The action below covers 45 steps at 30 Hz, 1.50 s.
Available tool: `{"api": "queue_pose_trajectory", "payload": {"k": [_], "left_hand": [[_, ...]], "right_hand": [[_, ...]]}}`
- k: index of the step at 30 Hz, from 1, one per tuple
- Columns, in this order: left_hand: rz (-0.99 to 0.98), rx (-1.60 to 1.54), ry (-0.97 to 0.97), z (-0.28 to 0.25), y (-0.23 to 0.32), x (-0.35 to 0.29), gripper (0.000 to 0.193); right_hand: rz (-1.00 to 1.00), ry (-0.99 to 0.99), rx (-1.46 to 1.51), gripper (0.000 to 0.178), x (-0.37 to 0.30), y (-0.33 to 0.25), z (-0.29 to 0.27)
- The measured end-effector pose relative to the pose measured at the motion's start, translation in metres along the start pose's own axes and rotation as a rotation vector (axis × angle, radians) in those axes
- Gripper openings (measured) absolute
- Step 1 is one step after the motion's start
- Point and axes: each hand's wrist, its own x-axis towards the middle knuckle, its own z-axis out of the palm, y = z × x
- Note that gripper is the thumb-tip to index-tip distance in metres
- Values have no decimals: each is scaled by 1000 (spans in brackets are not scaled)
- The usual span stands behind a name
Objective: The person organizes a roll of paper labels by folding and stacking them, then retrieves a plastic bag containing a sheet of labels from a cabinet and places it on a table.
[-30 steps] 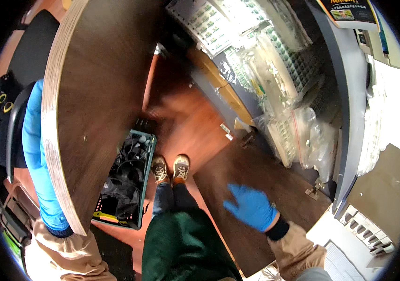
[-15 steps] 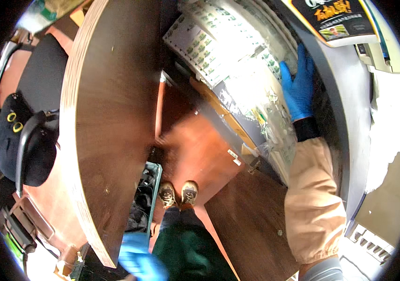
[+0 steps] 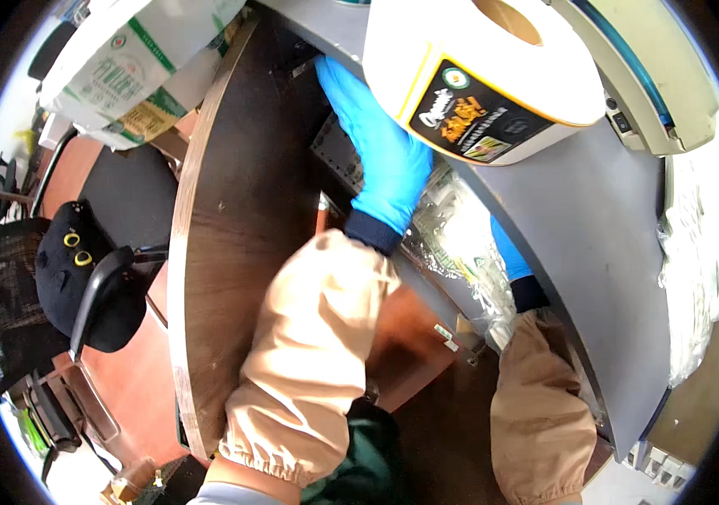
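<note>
My left hand (image 3: 386,160), in a blue glove, reaches up past the front edge of the grey desktop (image 3: 604,252). Its fingers are stretched out, with nothing seen in them. A large roll of printed labels (image 3: 481,84) stands on the desktop just beside it. My right hand (image 3: 507,248), gloved in the same blue, reaches in under the desktop, which hides its fingers. Next to it, below the desktop, lie clear plastic packets (image 3: 469,244) with green print in an open compartment. Tan sleeves (image 3: 309,328) cover both forearms.
A dark brown wooden panel (image 3: 242,202) with a pale edge stands to the left. Beyond it are a black office chair (image 3: 10,295) with a black plush cushion (image 3: 94,282) and a white-green bag (image 3: 124,76). A beige machine (image 3: 663,93) sits at the far right.
My left hand has risen from the lower left to the desktop edge. My right hand is now partly hidden under the desktop. The view has shifted, bringing more of the label roll into sight.
</note>
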Motion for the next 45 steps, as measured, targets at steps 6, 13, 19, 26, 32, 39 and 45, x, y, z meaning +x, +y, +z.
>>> {"api": "queue_pose_trajectory", "payload": {"k": [6, 13, 19, 26, 32, 39, 45], "left_hand": [[-314, -1303, -148, -3, -32, 56, 39], [-87, -670, -290, 16, -79, 89, 28], [449, 319, -235, 2, -92, 84, 21], [917, 417, -394, -26, -48, 17, 48], [980, 406, -519, -26, -41, -37, 49], [986, 342, -528, -14, -25, -65, 50], [740, 741, -441, 25, -10, -7, 22]], "right_hand": [[-5, -28, -34, 54, -10, 4, 3], [-5, 55, -108, 56, -11, 3, 3], [52, 270, -65, 64, 8, 5, 26], [-20, 623, -116, 57, 13, 57, 63], [-144, 786, -95, 59, 14, 52, 60], [-114, 879, -197, 41, 20, 67, 64], [-25, 834, -518, 30, 17, 83, 67]]}}
